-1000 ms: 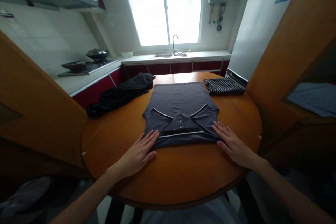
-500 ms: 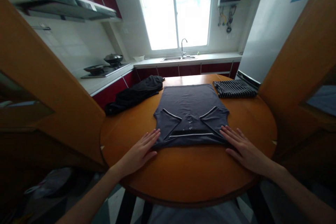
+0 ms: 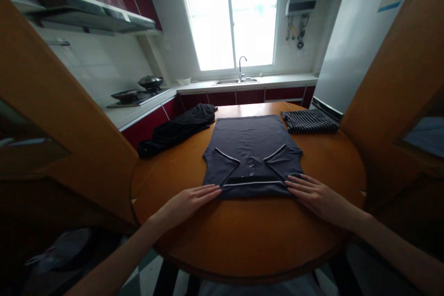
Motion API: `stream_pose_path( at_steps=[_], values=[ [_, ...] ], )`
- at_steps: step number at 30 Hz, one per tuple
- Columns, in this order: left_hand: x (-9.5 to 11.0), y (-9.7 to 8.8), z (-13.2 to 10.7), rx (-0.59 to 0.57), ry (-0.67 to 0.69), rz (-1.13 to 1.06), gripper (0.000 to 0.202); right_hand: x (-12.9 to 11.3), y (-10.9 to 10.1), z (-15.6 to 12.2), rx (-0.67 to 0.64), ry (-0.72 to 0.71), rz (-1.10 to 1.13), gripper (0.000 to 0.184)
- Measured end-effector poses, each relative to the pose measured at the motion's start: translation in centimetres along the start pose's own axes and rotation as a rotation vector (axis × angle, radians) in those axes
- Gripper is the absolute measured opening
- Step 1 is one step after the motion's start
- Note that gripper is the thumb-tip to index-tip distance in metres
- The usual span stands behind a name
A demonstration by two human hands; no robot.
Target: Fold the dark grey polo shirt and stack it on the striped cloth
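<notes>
A dark grey polo shirt [image 3: 249,134] with white-edged trim lies spread on the round wooden table [image 3: 256,236]. Its sleeves are folded inward and its collar edge faces me. My left hand [image 3: 197,196] rests with fingers stretched out over the shirt's near left corner; its thumb is hidden. At the near right corner, my right hand [image 3: 314,194] lies with its fingers extended on the cloth, slightly apart. Neither hand shows cloth gripped between the fingers.
A crumpled black garment [image 3: 180,127] lies at the table's far left. A folded striped garment [image 3: 310,120] sits at the far right. Beyond are a counter with a sink [image 3: 236,81], a stove with a pan [image 3: 151,82], and a fridge [image 3: 357,41] on the right.
My left hand has moved right, onto the shirt's near left corner, its thumb now out of sight. My right hand has shifted slightly left and down along the near right corner.
</notes>
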State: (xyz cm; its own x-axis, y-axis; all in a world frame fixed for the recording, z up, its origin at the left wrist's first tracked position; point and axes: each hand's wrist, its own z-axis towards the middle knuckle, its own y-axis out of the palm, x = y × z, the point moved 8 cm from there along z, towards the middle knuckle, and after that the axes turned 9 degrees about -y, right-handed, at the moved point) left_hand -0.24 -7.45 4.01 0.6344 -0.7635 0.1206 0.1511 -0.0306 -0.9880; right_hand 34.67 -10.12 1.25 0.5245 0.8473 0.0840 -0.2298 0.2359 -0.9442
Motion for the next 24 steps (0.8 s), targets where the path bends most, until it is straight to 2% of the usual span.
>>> stream_pose_path(
  at_steps=[6, 13, 15, 19, 24],
  values=[
    [-0.6, 0.0, 0.3, 0.081, 0.062, 0.011, 0.053, 0.7, -0.4, -0.6, -0.002, 0.033, 0.009, 0.064],
    [-1.8, 0.1, 0.5, 0.083, 0.075, -0.041, 0.047, 1.0, -0.2, -1.0, -0.033, 0.077, 0.017, 0.079],
    [-1.9, 0.0, 0.7, 0.087, 0.068, -0.058, 0.045, 1.4, -0.2, -1.2, -0.019, 0.086, 0.014, 0.076],
    [-2.4, 0.1, 0.8, 0.089, 0.046, -0.090, 0.042, 2.1, 0.0, -1.5, 0.000, 0.079, 0.017, 0.055],
    [-3.1, 0.3, 0.7, 0.094, 0.029, -0.172, 0.040, 2.5, -0.6, -1.5, 0.048, 0.066, 0.112, 0.040]
  ],
)
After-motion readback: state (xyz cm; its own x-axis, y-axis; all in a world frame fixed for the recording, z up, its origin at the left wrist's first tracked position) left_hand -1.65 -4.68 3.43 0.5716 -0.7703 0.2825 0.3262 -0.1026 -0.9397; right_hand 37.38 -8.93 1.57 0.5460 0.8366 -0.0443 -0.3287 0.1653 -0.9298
